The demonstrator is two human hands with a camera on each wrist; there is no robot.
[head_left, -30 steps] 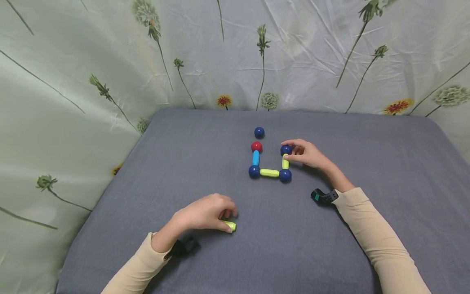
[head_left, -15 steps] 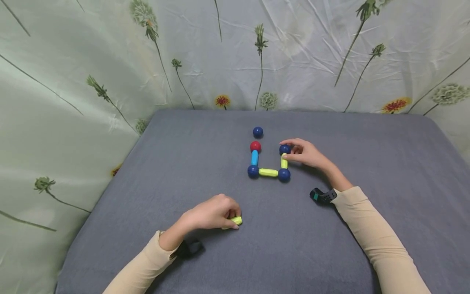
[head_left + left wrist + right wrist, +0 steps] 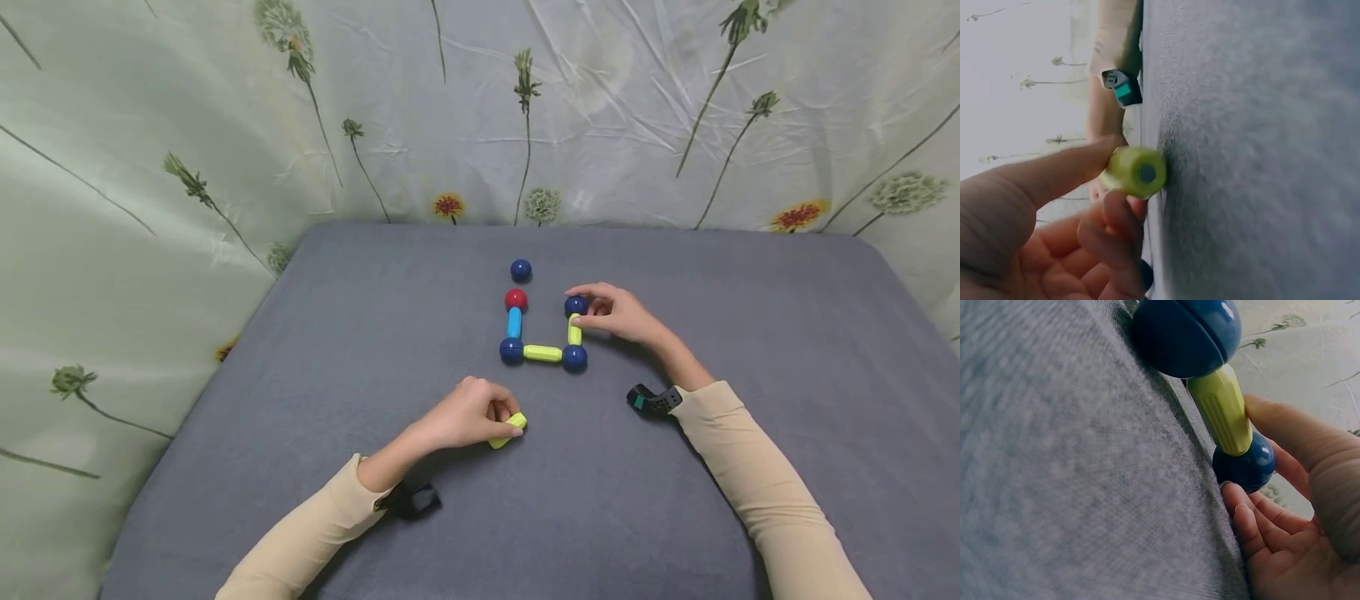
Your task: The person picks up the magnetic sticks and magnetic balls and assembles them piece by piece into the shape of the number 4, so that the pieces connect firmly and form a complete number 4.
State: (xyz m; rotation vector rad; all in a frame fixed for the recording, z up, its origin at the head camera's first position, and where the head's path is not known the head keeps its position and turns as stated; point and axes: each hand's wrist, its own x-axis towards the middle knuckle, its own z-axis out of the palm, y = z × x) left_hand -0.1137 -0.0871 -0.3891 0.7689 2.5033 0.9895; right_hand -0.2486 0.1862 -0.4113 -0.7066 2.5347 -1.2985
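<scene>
My left hand [image 3: 472, 415] pinches a yellow-green magnetic rod [image 3: 510, 430] between thumb and fingers, low over the cloth; in the left wrist view the rod's grey end [image 3: 1147, 174] points at the camera. My right hand [image 3: 617, 313] holds the far blue ball [image 3: 576, 306] and its upright yellow-green rod [image 3: 574, 331], thumb on the rod and fingers round the ball. That rod runs to a near blue ball [image 3: 574, 357]. From there a second yellow-green rod [image 3: 543, 353] leads left to another blue ball [image 3: 512, 350], then a light-blue rod [image 3: 514, 322] and a red ball [image 3: 516, 299].
A loose blue ball [image 3: 521, 269] lies behind the red one, apart from it. Grey cloth [image 3: 360, 333] covers the table, and a flower-printed curtain [image 3: 420, 108] hangs behind and to the left. Each wrist wears a black band, such as the right one [image 3: 654, 400].
My left hand has moved right and away from me with its rod, which has turned from lying crosswise to slanting. My right hand keeps its hold; the scene has shifted slightly left.
</scene>
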